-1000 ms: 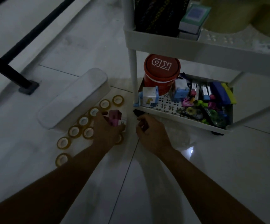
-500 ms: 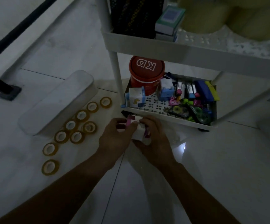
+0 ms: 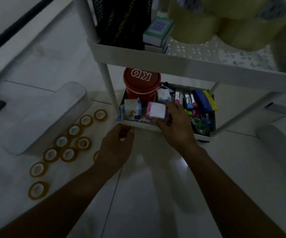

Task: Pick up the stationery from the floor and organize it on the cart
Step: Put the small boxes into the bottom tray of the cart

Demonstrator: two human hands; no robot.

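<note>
My right hand (image 3: 176, 124) grips a pink-and-white box (image 3: 156, 111) just above the front of the white cart's lower tray (image 3: 138, 125). It hangs between a blue-and-white box (image 3: 132, 109) and a heap of markers and correction tapes (image 3: 198, 105). My left hand (image 3: 116, 146) hovers low over the floor in front of the tray's left corner with its fingers curled under. Whether it holds anything is hidden. Several small yellow tape rolls (image 3: 68, 154) lie on the floor to the left.
A red canister (image 3: 141, 83) stands at the back left of the lower tray. The upper tray (image 3: 173, 62) carries a dark mesh holder, small boxes and big tape rolls (image 3: 198, 19). A long white case (image 3: 49, 115) lies on the floor beside the tape rolls.
The pink-and-white box passed from my left hand through both hands to my right hand, which lifted it off the floor and over the lower tray. My left hand let go and stayed low.
</note>
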